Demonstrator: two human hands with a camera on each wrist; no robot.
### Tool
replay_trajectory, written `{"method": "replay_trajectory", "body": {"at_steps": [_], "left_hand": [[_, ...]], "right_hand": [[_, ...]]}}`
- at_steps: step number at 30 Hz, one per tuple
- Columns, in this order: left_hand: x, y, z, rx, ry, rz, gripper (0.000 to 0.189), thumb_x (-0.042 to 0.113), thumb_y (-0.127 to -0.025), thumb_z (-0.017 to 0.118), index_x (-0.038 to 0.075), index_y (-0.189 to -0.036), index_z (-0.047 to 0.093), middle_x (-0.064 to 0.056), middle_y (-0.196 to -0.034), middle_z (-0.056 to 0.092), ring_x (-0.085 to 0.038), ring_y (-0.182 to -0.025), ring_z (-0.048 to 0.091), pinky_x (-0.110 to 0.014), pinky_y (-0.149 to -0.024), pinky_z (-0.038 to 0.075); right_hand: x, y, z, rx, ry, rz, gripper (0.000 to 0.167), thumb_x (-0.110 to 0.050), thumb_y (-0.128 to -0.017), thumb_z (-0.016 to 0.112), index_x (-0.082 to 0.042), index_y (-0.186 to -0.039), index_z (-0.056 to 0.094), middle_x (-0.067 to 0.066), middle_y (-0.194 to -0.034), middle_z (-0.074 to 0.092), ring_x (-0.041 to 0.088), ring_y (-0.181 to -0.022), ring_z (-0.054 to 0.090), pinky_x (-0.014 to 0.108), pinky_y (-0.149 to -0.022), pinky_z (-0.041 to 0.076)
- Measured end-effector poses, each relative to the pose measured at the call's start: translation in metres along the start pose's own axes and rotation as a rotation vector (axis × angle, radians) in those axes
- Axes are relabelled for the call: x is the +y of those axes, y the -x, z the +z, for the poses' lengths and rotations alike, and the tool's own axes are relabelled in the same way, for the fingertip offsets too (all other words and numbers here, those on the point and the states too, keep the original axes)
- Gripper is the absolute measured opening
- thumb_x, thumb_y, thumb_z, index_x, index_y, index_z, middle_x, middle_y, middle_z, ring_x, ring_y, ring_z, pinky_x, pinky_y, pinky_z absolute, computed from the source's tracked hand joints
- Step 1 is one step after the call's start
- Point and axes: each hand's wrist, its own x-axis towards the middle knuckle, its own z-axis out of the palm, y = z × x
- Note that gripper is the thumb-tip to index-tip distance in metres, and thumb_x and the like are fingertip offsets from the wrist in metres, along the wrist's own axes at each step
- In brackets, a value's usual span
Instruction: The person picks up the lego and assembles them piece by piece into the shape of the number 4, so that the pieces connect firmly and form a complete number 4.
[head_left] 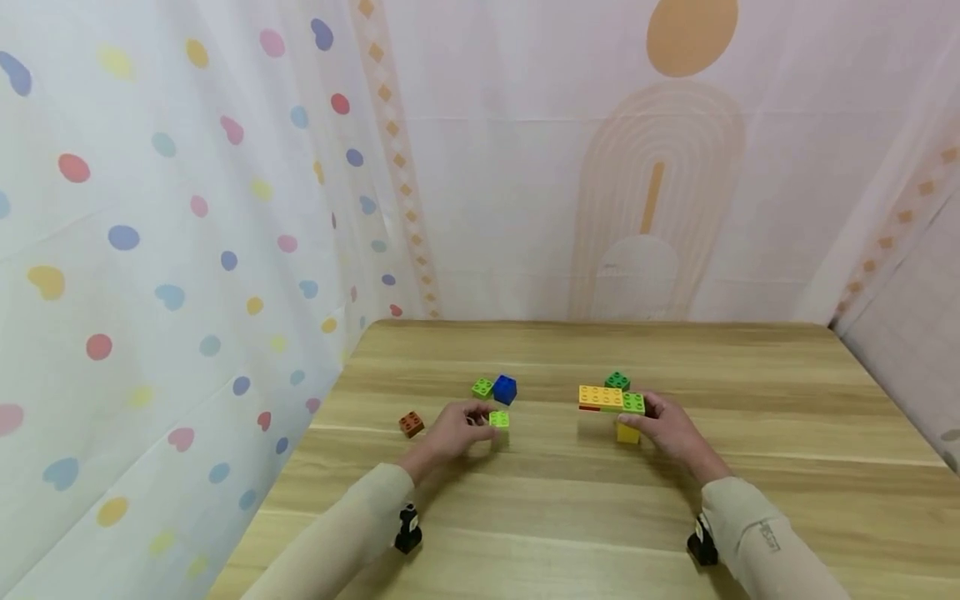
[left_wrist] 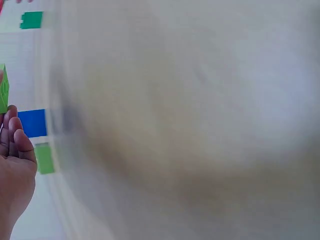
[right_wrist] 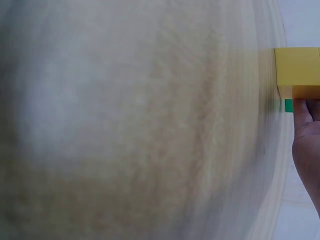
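Note:
My left hand (head_left: 454, 430) pinches a light green toy brick (head_left: 499, 418) between thumb and fingers; in the left wrist view this brick (left_wrist: 4, 90) shows at the left edge. My right hand (head_left: 666, 425) grips a joined group of bricks at its right end. That group has an orange-yellow brick (head_left: 600, 395) with studs on top, some red beneath it, a green brick (head_left: 633, 402) beside it and a yellow brick (head_left: 628, 432) below. In the right wrist view the yellow brick's (right_wrist: 297, 67) smooth side stands above the fingers.
Beyond my left hand a blue brick (head_left: 505, 389) lies beside a green brick (head_left: 482, 387). Left of that hand is a brown brick (head_left: 411, 423). A dark green brick (head_left: 617, 381) stands behind the joined group. All rest on a wooden table (head_left: 525, 533) with curtains behind.

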Motion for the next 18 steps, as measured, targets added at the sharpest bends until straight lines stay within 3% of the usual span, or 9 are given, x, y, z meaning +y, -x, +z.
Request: {"method": "replay_trajectory", "body": {"at_steps": [7,15,18], "left_hand": [[0.028,-0.014,0.001,0.038,0.072,-0.013,0.042,0.027,-0.086,0.078,0.005,-0.121,0.068,-0.006,-0.095,0.061,-0.019,-0.085,0.052,-0.029,-0.068,0.045],[0.053,-0.027,0.007,0.049,0.095,0.065,0.038,0.031,-0.087,0.078,0.012,-0.119,0.070,-0.003,-0.108,0.063,-0.018,-0.089,0.058,-0.030,-0.072,0.051],[0.064,-0.032,0.011,0.053,0.095,0.087,0.037,0.029,-0.087,0.078,0.012,-0.119,0.071,-0.005,-0.103,0.063,-0.018,-0.083,0.057,-0.030,-0.066,0.051]], "right_hand": [[0.003,-0.001,-0.001,0.003,-0.035,-0.022,0.053,-0.025,-0.095,0.069,0.003,-0.137,0.052,0.017,-0.124,0.060,0.020,-0.100,0.055,0.031,-0.081,0.048],[0.007,-0.002,0.000,0.008,-0.052,-0.030,0.051,-0.027,-0.094,0.071,0.004,-0.132,0.056,0.016,-0.119,0.062,0.018,-0.098,0.055,0.029,-0.079,0.048],[0.008,-0.002,0.001,0.006,-0.042,-0.024,0.051,-0.027,-0.094,0.071,0.005,-0.131,0.056,0.015,-0.119,0.062,0.018,-0.098,0.055,0.029,-0.080,0.048]]}}
